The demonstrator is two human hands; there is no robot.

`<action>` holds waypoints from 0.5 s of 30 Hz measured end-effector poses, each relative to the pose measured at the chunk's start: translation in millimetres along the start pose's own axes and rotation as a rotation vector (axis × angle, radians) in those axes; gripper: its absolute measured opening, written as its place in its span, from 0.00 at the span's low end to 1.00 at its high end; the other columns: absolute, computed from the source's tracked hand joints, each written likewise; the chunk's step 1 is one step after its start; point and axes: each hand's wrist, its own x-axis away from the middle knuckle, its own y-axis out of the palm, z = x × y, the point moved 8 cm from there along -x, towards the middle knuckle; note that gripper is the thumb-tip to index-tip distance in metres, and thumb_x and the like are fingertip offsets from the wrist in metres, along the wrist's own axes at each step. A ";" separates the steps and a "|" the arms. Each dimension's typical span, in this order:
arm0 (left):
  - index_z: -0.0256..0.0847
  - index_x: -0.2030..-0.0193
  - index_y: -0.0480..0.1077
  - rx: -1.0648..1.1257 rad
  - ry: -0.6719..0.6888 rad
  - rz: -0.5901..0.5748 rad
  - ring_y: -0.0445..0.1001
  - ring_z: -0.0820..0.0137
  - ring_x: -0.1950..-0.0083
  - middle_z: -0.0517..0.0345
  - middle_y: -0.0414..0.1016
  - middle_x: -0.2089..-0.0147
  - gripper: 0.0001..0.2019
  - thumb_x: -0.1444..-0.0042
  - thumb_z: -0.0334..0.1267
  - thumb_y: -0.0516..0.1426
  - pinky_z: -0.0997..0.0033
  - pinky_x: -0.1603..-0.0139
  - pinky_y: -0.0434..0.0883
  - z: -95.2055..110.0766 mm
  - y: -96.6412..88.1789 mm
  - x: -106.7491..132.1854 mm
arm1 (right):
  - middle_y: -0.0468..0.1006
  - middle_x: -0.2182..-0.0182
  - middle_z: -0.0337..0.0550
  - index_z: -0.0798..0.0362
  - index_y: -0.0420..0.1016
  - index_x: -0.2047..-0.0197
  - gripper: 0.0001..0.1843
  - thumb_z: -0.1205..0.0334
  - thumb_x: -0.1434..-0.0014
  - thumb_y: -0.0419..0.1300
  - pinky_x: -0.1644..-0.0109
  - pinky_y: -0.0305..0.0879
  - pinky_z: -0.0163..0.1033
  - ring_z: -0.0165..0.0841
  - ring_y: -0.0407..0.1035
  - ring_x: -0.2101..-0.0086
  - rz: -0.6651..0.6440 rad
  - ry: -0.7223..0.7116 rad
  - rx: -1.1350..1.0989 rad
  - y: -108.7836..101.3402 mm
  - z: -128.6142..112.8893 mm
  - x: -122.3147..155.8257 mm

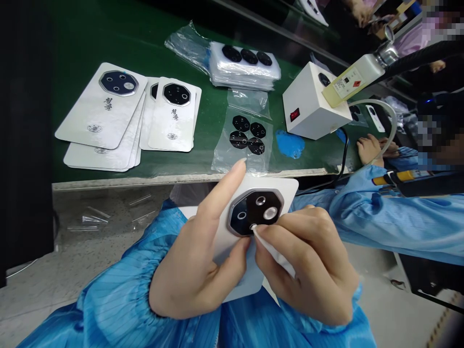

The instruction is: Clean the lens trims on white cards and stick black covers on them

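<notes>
In front of my body, below the table edge, my left hand [197,261] grips a white phone back cover [239,282]. Its index finger stretches along the far side, and the thumb lies beside the camera window. An octagonal black camera plate [248,205] with a silver rim and several round openings sits on the cover. Pinched in my right hand [311,263] is a folded white wiping cloth [277,253]. The cloth's tip touches the lowest round opening of the plate. My fingers hide part of the cover and the cloth.
Stacked phone covers [126,108] lie left on the green table [145,29]. Black octagonal lens plates [248,135] rest on clear film, with a wrapped stack [244,67] behind. Rightward are blue putty [290,144], a white box [311,108], a pump bottle [353,79] and a co-worker's sleeve [406,217].
</notes>
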 end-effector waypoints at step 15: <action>0.52 0.31 0.35 -0.127 0.051 -0.009 0.78 0.72 0.63 0.65 0.72 0.45 0.42 0.47 0.23 0.52 0.72 0.62 0.79 -5.4 9.9 3.3 | 0.69 0.72 0.44 0.60 0.70 0.67 0.04 0.75 0.47 0.57 0.72 0.61 0.39 0.31 0.62 0.72 -0.071 0.014 0.057 14.7 2.2 -5.8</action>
